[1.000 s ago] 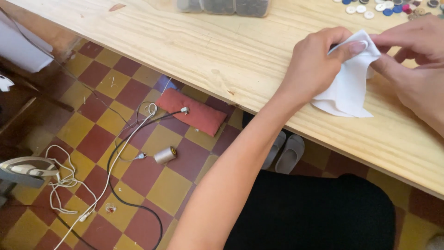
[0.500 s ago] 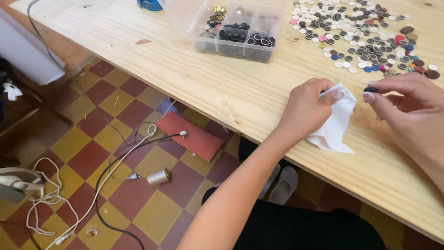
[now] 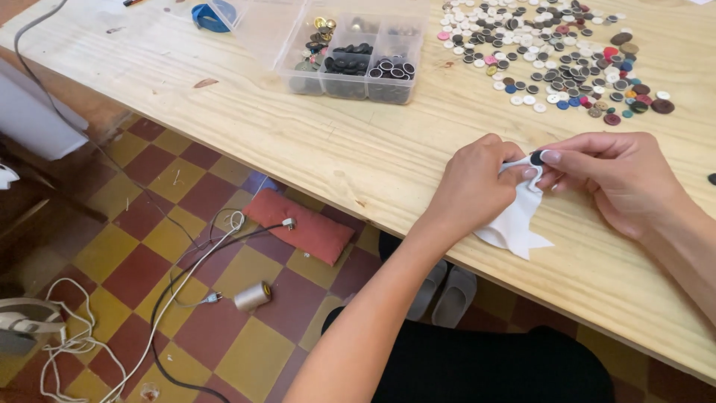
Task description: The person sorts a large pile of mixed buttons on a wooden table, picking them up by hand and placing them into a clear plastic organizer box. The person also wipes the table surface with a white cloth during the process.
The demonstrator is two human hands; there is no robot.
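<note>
Both hands are together now at the table's near edge: the left hand (image 3: 473, 186) pinches the top of a small white cloth (image 3: 514, 220), and the right hand (image 3: 615, 179) has come in with a dark button (image 3: 535, 157) nipped between thumb and forefinger, pressed right onto the cloth. Half a second ago that right hand sat apart at the loose buttons; a second ago both were working the bare fabric. So button and cloth have met, held in place on the fabric. The cloth hangs limp, crumpled, its pointed tail resting on the wooden table (image 3: 313, 142). The button is round, black, mostly hidden by fingertips. Further out, a scattered heap of buttons (image 3: 552, 52) and a clear compartment box (image 3: 350, 56); on the checkered floor, a red cushion (image 3: 302, 227) and a thread spool (image 3: 252, 297)
</note>
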